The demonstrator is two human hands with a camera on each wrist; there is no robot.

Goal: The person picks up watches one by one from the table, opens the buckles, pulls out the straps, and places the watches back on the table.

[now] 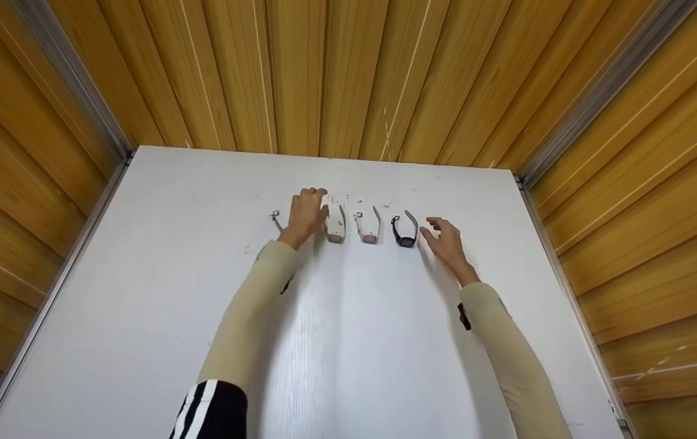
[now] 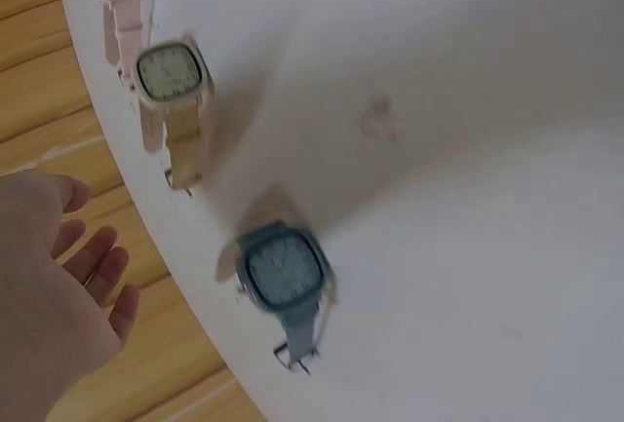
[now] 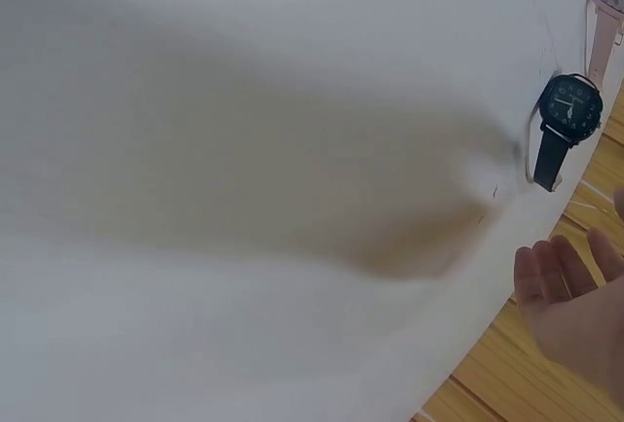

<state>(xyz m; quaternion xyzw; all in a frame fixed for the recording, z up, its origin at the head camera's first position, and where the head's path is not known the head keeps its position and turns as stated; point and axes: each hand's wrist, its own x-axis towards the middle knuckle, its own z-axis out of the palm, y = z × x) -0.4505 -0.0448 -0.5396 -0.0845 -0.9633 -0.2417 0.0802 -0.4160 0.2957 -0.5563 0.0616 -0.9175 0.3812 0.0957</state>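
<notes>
Several wristwatches stand in a row on the white table. My left hand hovers between the blue-grey watch and the cream watch, fingers loosely bent and holding nothing. In the head view that hand and forearm hide most of the blue-grey watch, leaving its buckle end visible. Right of the cream watch comes the pink watch, then the black watch with its round dark dial. My right hand is just right of the black watch, apart from it, its fingers relaxed with nothing in them.
The white table reaches back to a wood-look panel wall, with similar walls at left and right. Faint marks and small specks show on the tabletop behind the watches. Both forearms cast shadows across the table.
</notes>
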